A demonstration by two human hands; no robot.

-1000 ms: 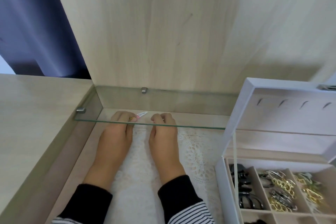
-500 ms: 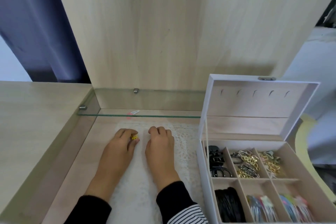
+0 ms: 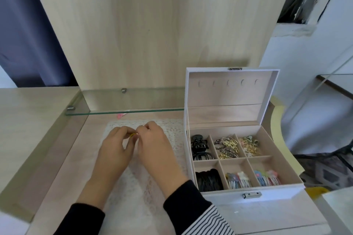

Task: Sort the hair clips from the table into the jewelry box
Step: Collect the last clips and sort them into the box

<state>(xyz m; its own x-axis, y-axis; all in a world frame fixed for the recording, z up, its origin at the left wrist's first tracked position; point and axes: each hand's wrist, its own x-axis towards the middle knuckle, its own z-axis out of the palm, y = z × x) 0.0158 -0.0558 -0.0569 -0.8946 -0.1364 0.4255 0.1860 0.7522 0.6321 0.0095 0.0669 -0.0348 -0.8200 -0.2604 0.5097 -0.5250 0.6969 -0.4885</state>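
My left hand and my right hand meet over the white lace mat, fingertips pinched together on a small yellow hair clip. A pink hair clip lies on the table under the front edge of the glass shelf, beyond my hands. The white jewelry box stands open to the right of my hands. Its compartments hold black claw clips, gold clips, black hair ties and small coloured clips.
A glass shelf juts out at the back, low over the table. A raised wooden surface borders the recess on the left. The box's open lid stands upright behind its compartments.
My hands have pulled back from under the glass shelf toward me and come together on the yellow clip. The view has risen and now shows the whole box.
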